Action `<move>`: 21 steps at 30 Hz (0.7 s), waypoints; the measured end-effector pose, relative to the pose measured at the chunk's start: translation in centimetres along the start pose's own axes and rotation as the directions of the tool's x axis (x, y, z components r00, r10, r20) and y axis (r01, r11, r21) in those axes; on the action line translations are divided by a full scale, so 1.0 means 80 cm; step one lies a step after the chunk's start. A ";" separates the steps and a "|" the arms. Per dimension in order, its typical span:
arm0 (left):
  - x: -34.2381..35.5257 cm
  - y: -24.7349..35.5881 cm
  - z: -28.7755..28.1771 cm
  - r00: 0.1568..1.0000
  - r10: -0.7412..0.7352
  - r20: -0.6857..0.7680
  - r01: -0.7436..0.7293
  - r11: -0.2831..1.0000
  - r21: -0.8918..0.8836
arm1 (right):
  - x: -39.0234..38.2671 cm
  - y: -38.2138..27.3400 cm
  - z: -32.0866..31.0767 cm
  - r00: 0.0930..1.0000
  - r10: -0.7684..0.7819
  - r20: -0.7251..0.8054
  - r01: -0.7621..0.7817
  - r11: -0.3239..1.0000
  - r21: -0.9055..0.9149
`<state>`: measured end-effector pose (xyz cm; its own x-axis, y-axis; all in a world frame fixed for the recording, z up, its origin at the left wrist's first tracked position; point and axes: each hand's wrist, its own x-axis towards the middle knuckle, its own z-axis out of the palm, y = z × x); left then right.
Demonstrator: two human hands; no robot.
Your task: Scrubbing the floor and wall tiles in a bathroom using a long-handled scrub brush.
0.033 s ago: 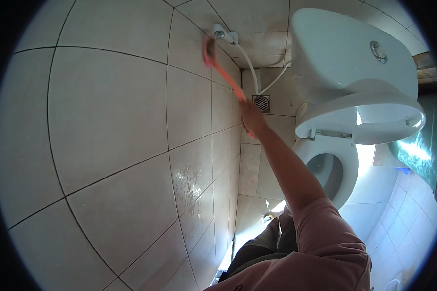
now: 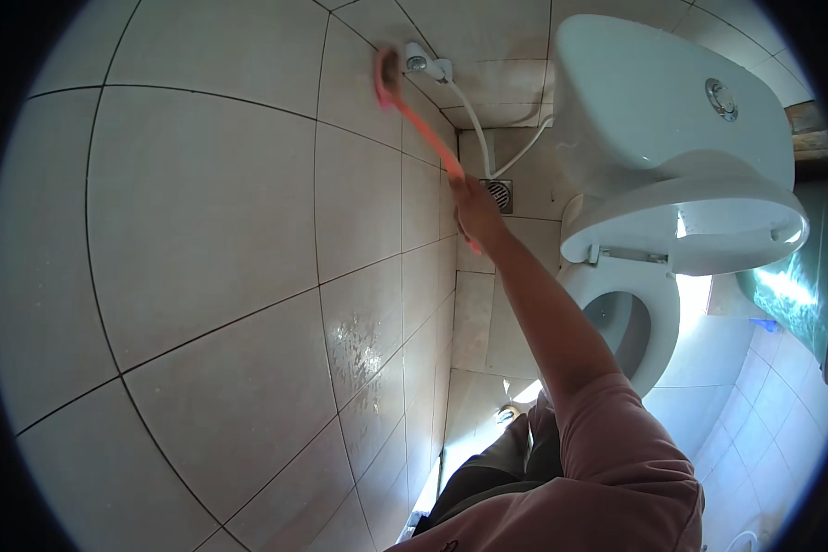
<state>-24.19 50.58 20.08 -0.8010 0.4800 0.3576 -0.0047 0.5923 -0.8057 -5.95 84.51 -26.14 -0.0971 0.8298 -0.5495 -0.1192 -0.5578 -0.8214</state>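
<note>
My right hand point(image 2: 477, 212) is wrapped round the lower part of the long orange-pink handle of a scrub brush point(image 2: 427, 133). The arm is stretched forward from a pink sleeve. At the far end, the brush's pink head with dark bristles is at the tiled wall point(image 2: 207, 221) on the left, just beside a white hand sprayer point(image 2: 418, 63) in its holder. Motion blurs the head a little, and I cannot tell whether the bristles press on the tile. My left hand is out of sight.
To the right stands a white toilet point(image 2: 658, 110) with its lid raised. A floor drain point(image 2: 499, 195) lies beyond my hand, with a white hose point(image 2: 477, 124) above it. A green bin-like container point(image 2: 787, 276) is at the far right. Wet marks point(image 2: 357, 354) shine on the wall.
The brush head has moved slightly up and left along the wall, and my right hand has shifted a little the same way.
</note>
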 end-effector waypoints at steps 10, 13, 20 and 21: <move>0.013 -0.007 0.012 0.997 0.076 -0.008 -0.076 0.993 -0.095 | 0.024 0.026 -0.008 0.988 0.126 -0.088 -0.135 0.985 -0.106; 0.006 -0.020 0.018 0.996 0.086 0.005 -0.085 0.989 -0.120 | -0.026 -0.010 0.004 0.995 0.095 0.018 -0.096 0.985 0.145; 0.007 -0.029 0.036 0.990 0.131 0.047 -0.121 0.977 -0.175 | 0.031 0.106 -0.023 0.973 0.061 -0.223 -0.097 0.983 -0.156; 0.010 -0.029 0.039 0.989 0.135 0.060 -0.123 0.976 -0.177 | 0.036 0.119 -0.030 0.947 0.230 -0.225 -0.270 0.947 -0.171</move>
<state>-26.69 47.57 20.72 -0.8288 0.5162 0.2162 0.2000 0.6340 -0.7470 -4.97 81.64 -35.95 0.1030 0.6609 -0.7434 0.0821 -0.7504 -0.6558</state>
